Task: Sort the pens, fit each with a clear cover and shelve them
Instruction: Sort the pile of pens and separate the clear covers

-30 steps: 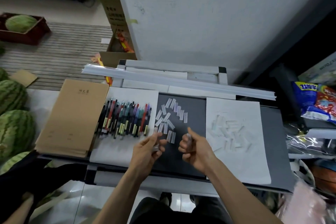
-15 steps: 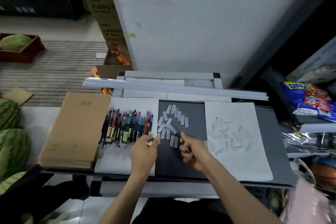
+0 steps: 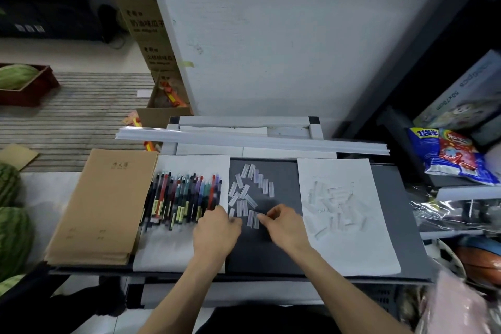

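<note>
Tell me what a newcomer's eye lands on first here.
The fanned row of coloured pens on a white sheet stands out first, beside clear covers scattered on the dark mat. The left hand rests by the pens; the right hand pinches one cover.

Left to right on the desk: a stack of notebooks, pens in a row on a paper sheet, clear covers on the bare desk (more on the right-hand sheet). Long strips lie behind them all.
</note>
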`<state>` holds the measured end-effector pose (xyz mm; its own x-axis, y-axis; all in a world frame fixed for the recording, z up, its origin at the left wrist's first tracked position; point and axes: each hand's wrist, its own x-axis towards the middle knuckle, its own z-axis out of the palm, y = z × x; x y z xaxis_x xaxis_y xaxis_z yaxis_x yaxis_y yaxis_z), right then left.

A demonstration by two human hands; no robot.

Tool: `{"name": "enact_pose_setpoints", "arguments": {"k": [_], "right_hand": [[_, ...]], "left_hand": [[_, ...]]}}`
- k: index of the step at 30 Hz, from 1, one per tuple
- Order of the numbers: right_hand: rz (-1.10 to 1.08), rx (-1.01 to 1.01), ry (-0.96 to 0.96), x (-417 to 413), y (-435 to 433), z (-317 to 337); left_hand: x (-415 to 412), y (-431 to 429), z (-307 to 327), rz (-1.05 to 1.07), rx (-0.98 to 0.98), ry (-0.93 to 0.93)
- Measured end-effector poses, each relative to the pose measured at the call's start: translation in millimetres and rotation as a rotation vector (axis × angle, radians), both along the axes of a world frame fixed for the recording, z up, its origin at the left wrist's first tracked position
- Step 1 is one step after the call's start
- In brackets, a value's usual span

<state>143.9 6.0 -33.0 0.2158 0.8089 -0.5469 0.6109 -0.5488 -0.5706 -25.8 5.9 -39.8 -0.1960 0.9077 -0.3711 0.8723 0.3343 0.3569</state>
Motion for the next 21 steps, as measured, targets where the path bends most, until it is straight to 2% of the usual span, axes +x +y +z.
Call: {"name": "enact_pose_setpoints", "arguments": {"k": [4, 7, 9, 13, 16, 21], "right_hand": [[0.21, 0.042, -0.24, -17, -2, 4], [0.294, 0.027, -0.325, -31, -1, 6], [0.293, 0.029, -0.323, -35, -1, 4], [0.351, 0.084, -0.349, -36, -3, 0], [0.469, 0.133, -0.441, -35, -5, -4], [0.577, 0.115, -0.497, -30, -9, -9]], "left_hand": [[-1, -7, 3, 0.162, 0.026, -0.261], [-6, -13, 2, 0.365, -0.007, -0.601], [-10, -16, 2, 0.517, -0.1, -0.856], [-15, -19, 9, 0.607, -0.173, -1.325], [-14, -20, 13, 0.582, -0.132, -1.467], [-9, -15, 15, 0.612, -0.117, -1.511]]}}
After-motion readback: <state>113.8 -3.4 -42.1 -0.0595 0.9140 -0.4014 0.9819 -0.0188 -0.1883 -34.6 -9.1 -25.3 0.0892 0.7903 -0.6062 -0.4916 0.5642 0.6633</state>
